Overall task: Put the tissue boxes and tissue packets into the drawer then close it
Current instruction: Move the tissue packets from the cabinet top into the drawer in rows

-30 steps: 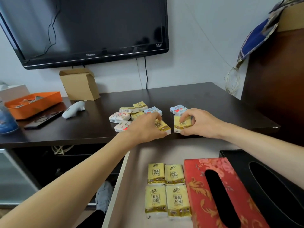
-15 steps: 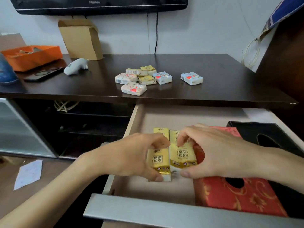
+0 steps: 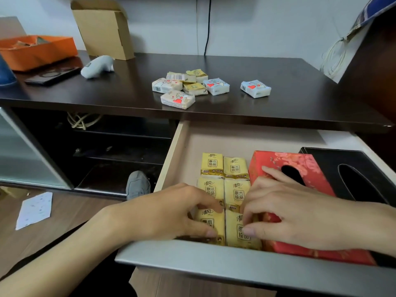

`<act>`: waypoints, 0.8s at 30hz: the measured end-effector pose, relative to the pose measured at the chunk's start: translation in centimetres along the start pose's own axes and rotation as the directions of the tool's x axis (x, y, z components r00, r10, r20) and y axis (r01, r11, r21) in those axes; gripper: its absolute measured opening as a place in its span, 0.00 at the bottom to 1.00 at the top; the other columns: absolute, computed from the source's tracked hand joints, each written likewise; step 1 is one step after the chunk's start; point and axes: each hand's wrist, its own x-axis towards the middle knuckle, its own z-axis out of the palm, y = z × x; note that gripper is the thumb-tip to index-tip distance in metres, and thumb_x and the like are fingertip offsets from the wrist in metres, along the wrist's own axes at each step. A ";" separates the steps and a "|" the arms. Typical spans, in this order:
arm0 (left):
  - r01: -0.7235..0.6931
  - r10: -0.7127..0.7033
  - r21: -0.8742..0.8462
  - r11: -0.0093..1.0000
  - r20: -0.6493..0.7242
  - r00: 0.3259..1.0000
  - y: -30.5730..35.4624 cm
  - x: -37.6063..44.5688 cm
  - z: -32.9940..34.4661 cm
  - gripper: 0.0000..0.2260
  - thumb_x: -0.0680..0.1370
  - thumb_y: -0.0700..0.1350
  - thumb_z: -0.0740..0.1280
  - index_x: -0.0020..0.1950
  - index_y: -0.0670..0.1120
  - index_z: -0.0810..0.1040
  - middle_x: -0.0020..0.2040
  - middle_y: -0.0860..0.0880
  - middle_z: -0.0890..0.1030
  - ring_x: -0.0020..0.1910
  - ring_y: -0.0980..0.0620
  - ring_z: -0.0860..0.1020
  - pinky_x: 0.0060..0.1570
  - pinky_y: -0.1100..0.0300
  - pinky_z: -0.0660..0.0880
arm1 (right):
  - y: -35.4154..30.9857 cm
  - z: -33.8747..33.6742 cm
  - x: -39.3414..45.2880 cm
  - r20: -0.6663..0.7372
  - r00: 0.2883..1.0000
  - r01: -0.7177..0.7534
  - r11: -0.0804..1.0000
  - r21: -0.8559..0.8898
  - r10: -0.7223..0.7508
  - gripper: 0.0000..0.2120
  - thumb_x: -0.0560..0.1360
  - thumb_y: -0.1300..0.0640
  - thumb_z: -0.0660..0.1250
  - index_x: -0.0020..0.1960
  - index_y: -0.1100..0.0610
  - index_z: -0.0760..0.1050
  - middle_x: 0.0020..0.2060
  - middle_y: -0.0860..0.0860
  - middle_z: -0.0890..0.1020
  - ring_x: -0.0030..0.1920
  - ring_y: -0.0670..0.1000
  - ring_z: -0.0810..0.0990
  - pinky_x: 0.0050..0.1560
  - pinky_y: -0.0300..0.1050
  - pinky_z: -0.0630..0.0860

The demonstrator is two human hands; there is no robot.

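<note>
step: seating 2 yellow pkts at drawer (image 3: 171,159) front, 6 o'clock of the yellow rows. left hand (image 3: 169,213) pinched on left pkt (image 3: 211,221), right hand (image 3: 285,213) pinched on right pkt (image 3: 240,232), beside red box (image 3: 300,166). next, i'd guess: let go, reach 12 o'clock for loose pkts (image 3: 177,99) on desktop (image 3: 300,99).

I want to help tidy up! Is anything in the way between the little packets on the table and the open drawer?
Nothing visible blocks them. The packets on the table lie near its front edge, and the drawer below is open with bare floor behind the yellow packets.
</note>
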 end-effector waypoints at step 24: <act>0.149 -0.077 0.309 0.939 -0.233 0.969 -1.3 9.7 -3.4 0.22 0.81 0.51 0.64 0.74 0.47 0.71 0.73 0.49 0.70 0.72 0.47 0.69 0.68 0.48 0.68 | 3.5 -2.5 9.3 -0.106 0.929 -0.367 0.917 -0.158 0.354 0.21 0.78 0.53 0.56 0.68 0.51 0.74 0.66 0.52 0.78 0.66 0.57 0.76 0.64 0.58 0.75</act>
